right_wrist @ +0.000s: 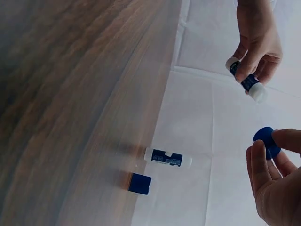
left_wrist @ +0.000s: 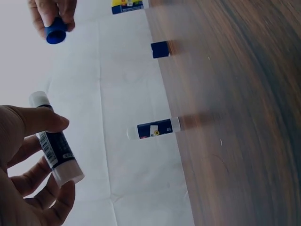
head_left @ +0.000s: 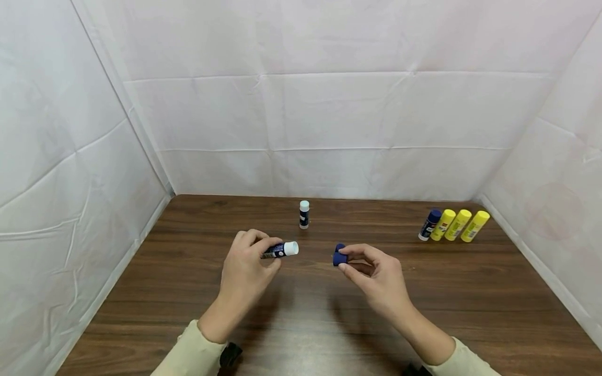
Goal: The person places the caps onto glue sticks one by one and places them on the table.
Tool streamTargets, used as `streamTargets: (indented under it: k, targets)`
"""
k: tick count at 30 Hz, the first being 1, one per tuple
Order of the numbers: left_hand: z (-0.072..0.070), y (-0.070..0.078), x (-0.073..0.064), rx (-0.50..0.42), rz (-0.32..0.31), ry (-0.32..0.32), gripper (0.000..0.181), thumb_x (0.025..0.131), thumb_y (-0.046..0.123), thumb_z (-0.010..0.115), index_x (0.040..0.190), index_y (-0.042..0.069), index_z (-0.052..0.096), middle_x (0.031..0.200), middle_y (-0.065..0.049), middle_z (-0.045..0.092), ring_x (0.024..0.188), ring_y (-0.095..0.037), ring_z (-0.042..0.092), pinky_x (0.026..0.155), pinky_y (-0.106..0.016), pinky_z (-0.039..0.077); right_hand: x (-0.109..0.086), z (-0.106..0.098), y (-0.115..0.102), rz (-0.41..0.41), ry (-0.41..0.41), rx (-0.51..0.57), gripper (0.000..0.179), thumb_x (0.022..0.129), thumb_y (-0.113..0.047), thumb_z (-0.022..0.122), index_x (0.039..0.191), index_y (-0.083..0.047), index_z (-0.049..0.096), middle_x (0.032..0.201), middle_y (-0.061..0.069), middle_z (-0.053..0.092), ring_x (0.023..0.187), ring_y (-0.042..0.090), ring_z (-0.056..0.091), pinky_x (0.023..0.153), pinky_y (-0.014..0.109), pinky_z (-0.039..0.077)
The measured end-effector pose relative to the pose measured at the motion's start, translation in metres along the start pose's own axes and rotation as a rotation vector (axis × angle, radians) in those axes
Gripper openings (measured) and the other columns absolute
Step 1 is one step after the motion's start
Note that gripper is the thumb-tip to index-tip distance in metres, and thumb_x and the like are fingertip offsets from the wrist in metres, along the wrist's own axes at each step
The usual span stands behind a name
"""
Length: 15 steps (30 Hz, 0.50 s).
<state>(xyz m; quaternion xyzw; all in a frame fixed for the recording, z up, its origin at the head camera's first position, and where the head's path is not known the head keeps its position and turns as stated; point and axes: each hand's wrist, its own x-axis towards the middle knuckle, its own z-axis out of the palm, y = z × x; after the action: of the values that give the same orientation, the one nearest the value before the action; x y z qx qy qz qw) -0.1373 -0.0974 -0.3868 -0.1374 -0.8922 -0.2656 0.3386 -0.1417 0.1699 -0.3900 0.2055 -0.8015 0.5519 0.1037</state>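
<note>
My left hand (head_left: 246, 269) grips an uncapped glue stick (head_left: 284, 249) with a dark blue label, its white end tilted towards the right. The left wrist view shows thumb and fingers around the barrel of this glue stick (left_wrist: 55, 148). Across a gap, my right hand (head_left: 376, 274) pinches a round blue cap (head_left: 339, 259) between thumb and fingertips, above the table. Behind that cap, a second blue cap (right_wrist: 140, 183) stands on the tabletop, mostly covered in the head view. Another uncapped glue stick (head_left: 304, 215) stands upright beyond both hands.
At the back right of the wooden table (head_left: 197, 219) stand a capped blue glue stick (head_left: 430, 225) and several yellow glue sticks (head_left: 457, 225) in a row. White cloth walls (head_left: 329, 115) enclose the back and both sides.
</note>
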Motion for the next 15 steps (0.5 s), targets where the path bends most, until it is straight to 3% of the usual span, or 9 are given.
streamTargets:
  k: [7, 15]
  targets:
    - [0.0005, -0.0006, -0.0009, 0.085, 0.125, 0.073, 0.036, 0.065, -0.002, 0.091, 0.097, 0.011, 0.080, 0.095, -0.005, 0.064, 0.089, -0.024, 0.057, 0.068, -0.034, 0.055, -0.0014, -0.0001, -0.0031, 0.026, 0.019, 0.014, 0.023, 0.090, -0.006, 0.077, 0.110, -0.017, 0.073, 0.114, 0.003, 0.073, 0.098, 0.017, 0.073, 0.079, 0.027, 0.061]
    - [0.0018, -0.0012, -0.0020, 0.113, 0.179, 0.097, 0.034, 0.067, -0.002, 0.090, 0.097, 0.010, 0.080, 0.094, -0.006, 0.064, 0.088, -0.027, 0.057, 0.071, -0.034, 0.055, -0.0011, 0.0014, -0.0025, 0.031, 0.028, 0.026, 0.024, 0.089, -0.005, 0.077, 0.110, -0.017, 0.073, 0.113, 0.003, 0.073, 0.097, 0.020, 0.073, 0.078, 0.028, 0.061]
